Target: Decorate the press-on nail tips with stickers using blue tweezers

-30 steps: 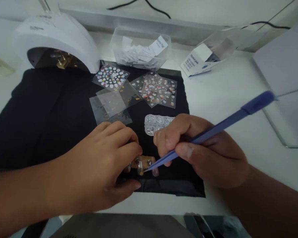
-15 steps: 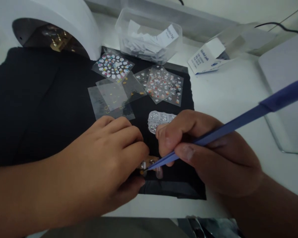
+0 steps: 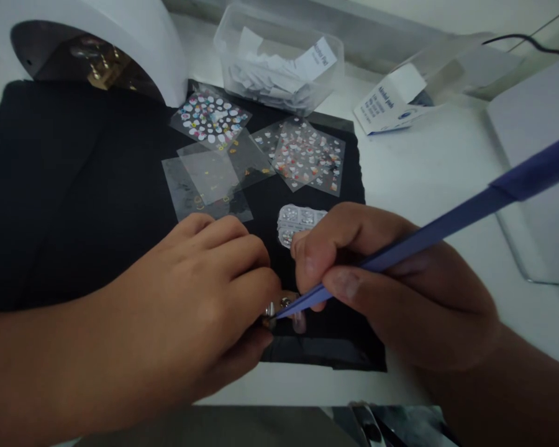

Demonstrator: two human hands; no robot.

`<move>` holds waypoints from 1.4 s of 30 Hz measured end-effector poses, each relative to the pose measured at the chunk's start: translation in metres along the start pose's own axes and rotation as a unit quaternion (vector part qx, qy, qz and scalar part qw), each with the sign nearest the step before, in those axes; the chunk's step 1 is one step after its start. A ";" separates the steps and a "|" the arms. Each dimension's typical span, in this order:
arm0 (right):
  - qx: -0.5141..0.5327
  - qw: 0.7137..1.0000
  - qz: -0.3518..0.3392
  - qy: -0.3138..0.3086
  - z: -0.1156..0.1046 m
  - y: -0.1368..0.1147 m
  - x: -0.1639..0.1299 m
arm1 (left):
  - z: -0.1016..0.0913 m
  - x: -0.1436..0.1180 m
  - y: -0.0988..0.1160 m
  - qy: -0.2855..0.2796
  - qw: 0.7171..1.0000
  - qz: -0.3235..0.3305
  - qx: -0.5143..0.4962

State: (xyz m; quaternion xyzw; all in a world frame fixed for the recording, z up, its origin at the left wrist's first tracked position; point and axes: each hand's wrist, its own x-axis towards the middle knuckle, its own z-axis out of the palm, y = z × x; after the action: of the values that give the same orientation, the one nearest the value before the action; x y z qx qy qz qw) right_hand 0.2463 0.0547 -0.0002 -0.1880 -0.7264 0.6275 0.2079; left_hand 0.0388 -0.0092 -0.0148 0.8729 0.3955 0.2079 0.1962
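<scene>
My right hand [image 3: 414,298] grips a pair of blue tweezers [image 3: 451,220] like a pen, with its capped end up at the right. The fine tip reaches a small shiny silver nail piece [image 3: 269,311] at the fingertips of my left hand [image 3: 205,292]. My left hand is curled palm down and closed around that piece, most of which my fingers hide. Just right of it, under the tweezers, shows a pale pink false nail [image 3: 299,321]. A clear case of silver gems [image 3: 298,217] lies behind my right fingers, partly covered.
Several clear sticker sheets [image 3: 212,118] overlap on the black cloth [image 3: 97,205]. A white nail lamp [image 3: 168,56] stands at the back left, with gold pieces [image 3: 105,74] inside. Behind are a clear tub [image 3: 279,99] of alcohol pads and an open alcohol pad box [image 3: 386,102].
The view has shifted slightly. Both hands hold nearly the same pose, with the tweezers' tip still at the silver nail piece; the tweezers' capped end appears slightly higher.
</scene>
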 end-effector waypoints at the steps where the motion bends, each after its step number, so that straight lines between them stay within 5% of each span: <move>1: 0.001 1.000 0.004 0.001 0.000 0.000 0.000 | 0.000 0.000 0.000 -0.001 1.000 0.001 -0.001; 6: 0.003 1.000 0.020 -0.003 0.001 -0.001 0.000 | -0.001 0.000 0.001 -0.011 1.000 -0.001 0.002; 11: 0.000 0.997 0.025 0.070 0.009 -0.003 0.000 | -0.001 0.001 0.000 -0.005 1.000 0.006 -0.001; 17: -0.001 0.998 0.018 0.062 0.007 -0.003 0.002 | -0.001 -0.001 0.001 -0.008 1.000 0.002 -0.004; 21: -0.003 1.000 -0.003 -0.014 0.000 -0.001 0.004 | -0.002 -0.002 0.002 -0.012 1.000 -0.003 -0.008; 29: -0.007 0.997 0.029 0.064 0.008 -0.005 0.002 | -0.001 -0.001 0.000 -0.015 1.000 -0.004 -0.004; 42: -0.031 1.000 0.001 -0.006 -0.003 -0.003 0.004 | -0.005 -0.002 0.003 -0.025 0.999 -0.025 -0.039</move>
State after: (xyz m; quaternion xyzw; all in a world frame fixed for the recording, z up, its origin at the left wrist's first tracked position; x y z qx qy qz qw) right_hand 0.2445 0.0592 0.0032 -0.1913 -0.7465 0.6062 0.1966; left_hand 0.0374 -0.0115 -0.0096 0.8594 0.4038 0.1962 0.2448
